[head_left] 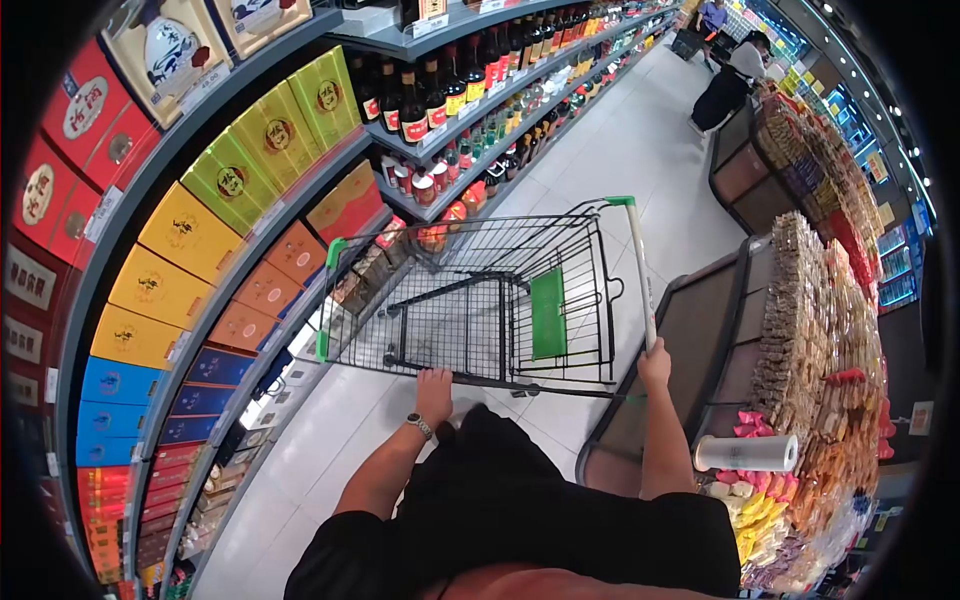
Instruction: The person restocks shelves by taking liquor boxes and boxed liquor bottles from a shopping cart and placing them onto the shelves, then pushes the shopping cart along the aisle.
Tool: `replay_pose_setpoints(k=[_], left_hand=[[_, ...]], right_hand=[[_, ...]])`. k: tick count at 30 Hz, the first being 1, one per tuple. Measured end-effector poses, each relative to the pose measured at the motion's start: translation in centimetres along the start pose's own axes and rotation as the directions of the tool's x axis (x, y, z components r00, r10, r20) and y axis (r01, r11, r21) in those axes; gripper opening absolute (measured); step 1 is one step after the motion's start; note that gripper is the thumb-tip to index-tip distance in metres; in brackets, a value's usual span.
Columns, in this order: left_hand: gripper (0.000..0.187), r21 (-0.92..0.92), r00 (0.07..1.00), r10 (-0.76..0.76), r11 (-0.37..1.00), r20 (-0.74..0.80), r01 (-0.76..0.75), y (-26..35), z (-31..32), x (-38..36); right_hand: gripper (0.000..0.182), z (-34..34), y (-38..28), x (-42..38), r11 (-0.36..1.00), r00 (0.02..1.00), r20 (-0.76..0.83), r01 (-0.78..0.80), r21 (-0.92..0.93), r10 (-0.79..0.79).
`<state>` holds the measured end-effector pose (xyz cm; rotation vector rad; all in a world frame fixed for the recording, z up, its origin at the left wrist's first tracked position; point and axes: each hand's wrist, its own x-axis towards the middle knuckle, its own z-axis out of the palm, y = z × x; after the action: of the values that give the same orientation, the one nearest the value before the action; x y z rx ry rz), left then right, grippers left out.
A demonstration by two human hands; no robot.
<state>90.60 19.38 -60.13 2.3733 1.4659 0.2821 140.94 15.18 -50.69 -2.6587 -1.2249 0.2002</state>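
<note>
A wire shopping cart (455, 310) with green corner pieces stands sideways in front of me, and I see nothing in its basket. My left hand (434, 395), with a watch on the wrist, is closed over the near top rim of the basket. At the near end of the pale cart handle (640, 270), my right hand (655, 366) is wrapped round the bar. A green child-seat flap (548, 313) hangs inside the basket at the handle end.
Curved shelves of boxed goods (150, 290) line the left. Dark bottles (413, 105) fill the shelf beyond. Bins of packaged snacks (800, 330) run along the right, with a plastic bag roll (746, 453). A person in black (725, 95) bends over the far bin.
</note>
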Motion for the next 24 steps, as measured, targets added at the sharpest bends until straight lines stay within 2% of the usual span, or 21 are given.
replay_pose_setpoints(k=[1, 2, 5, 7, 9, 10, 11, 12, 13, 14, 15, 16, 18, 19, 20, 21, 22, 23, 24], left_hand=[[0.037, 0.002, 0.992, -0.097, 0.995, 0.076, 0.097, 1.6, -0.2, -1.5], [0.037, 0.007, 0.993, -0.098, 0.995, 0.067, 0.098, 2.2, 0.4, -2.5], [0.040, 0.069, 0.990, -0.136, 0.988, -0.025, 0.138, 3.6, 1.5, -4.1], [0.045, 0.005, 0.974, -0.225, 0.974, -0.035, 0.226, 5.0, 1.0, -4.8], [0.045, 0.046, 0.963, -0.245, 0.967, -0.114, 0.251, 4.4, 3.7, -5.8], [0.044, 0.069, 0.956, -0.276, 0.957, -0.100, 0.283, 4.7, 3.7, -6.2], [0.045, 0.142, 0.941, -0.339, 0.933, 0.025, 0.332, 5.0, 3.0, -5.9], [0.049, 0.116, 0.899, -0.414, 0.909, 0.142, 0.400, 5.0, 2.7, -5.5], [0.056, 0.102, 0.901, -0.410, 0.911, 0.138, 0.399, 4.1, 4.8, -5.9], [0.056, -0.062, 0.876, -0.453, 0.882, 0.164, 0.467, 4.5, 4.6, -5.1], [0.055, -0.275, 0.876, -0.474, 0.834, 0.087, 0.479, 6.1, 4.3, -3.4], [0.054, -0.470, 0.864, -0.503, 0.757, 0.022, 0.453, 7.4, 3.6, -1.8], [0.050, -0.456, 0.890, -0.434, 0.826, -0.140, 0.331, 12.6, 1.7, 3.2], [0.051, -0.529, 0.908, -0.384, 0.812, -0.169, 0.246, 15.5, 1.0, 5.8], [0.052, -0.599, 0.919, -0.336, 0.786, -0.207, 0.153, 18.3, 0.7, 8.7], [0.052, -0.664, 0.926, -0.327, 0.737, -0.186, 0.128, 21.1, 0.9, 11.5], [0.052, -0.726, 0.933, -0.318, 0.680, -0.168, 0.101, 23.5, 1.0, 14.2], [0.055, -0.724, 0.944, -0.281, 0.686, -0.174, 0.070, 25.1, 1.2, 16.7], [0.059, -0.719, 0.954, -0.240, 0.694, -0.179, 0.040, 26.5, 1.7, 18.9]], right_hand=[[0.033, 0.1, 0.1, 1.0, 0.999, 0.999, 0.029, 0.021, -0.032, -0.020], [0.033, 0.0, -0.3, 1.4, 0.999, 0.999, 0.023, 0.027, -0.025, -0.027], [0.038, -0.2, -1.1, 2.7, 0.996, 0.996, 0.061, 0.071, -0.046, -0.068], [0.040, 0.1, -1.6, 3.6, 0.992, 0.990, 0.072, 0.120, -0.029, -0.118], [0.043, 0.8, -1.7, 4.7, 0.984, 0.978, 0.107, 0.178, 0.013, -0.178], [0.044, 1.3, -1.7, 5.3, 0.980, 0.971, 0.127, 0.197, 0.040, -0.201], [0.047, 1.7, -1.7, 5.7, 0.970, 0.962, 0.140, 0.226, 0.086, -0.236], [0.049, 2.0, -1.7, 6.0, 0.958, 0.950, 0.152, 0.253, 0.132, -0.272], [0.051, 2.1, -1.8, 6.0, 0.947, 0.939, 0.156, 0.284, 0.152, -0.307], [0.054, 2.3, -2.3, 6.2, 0.934, 0.928, 0.159, 0.311, 0.176, -0.338], [0.055, 1.4, -3.2, 6.0, 0.919, 0.918, 0.182, 0.302, 0.253, -0.352], [0.057, 0.8, -3.9, 5.6, 0.901, 0.909, 0.211, 0.280, 0.331, -0.360], [0.053, 2.0, -4.2, 5.2, 0.852, 0.913, 0.102, 0.323, 0.412, -0.395], [0.053, 3.7, -4.0, 5.2, 0.854, 0.915, 0.109, 0.313, 0.415, -0.389], [0.050, 6.1, -3.7, 5.9, 0.820, 0.924, 0.158, 0.216, 0.531, -0.347], [0.047, 7.5, -3.4, 6.4, 0.770, 0.926, 0.208, 0.120, 0.627, -0.314], [0.043, 6.7, -4.0, 5.9, 0.701, 0.908, 0.304, -0.016, 0.713, -0.289], [0.039, 6.0, -4.6, 5.1, 0.617, 0.875, 0.400, -0.159, 0.771, -0.274], [0.038, 6.7, -4.9, 4.4, 0.585, 0.873, 0.405, -0.184, 0.790, -0.271]])
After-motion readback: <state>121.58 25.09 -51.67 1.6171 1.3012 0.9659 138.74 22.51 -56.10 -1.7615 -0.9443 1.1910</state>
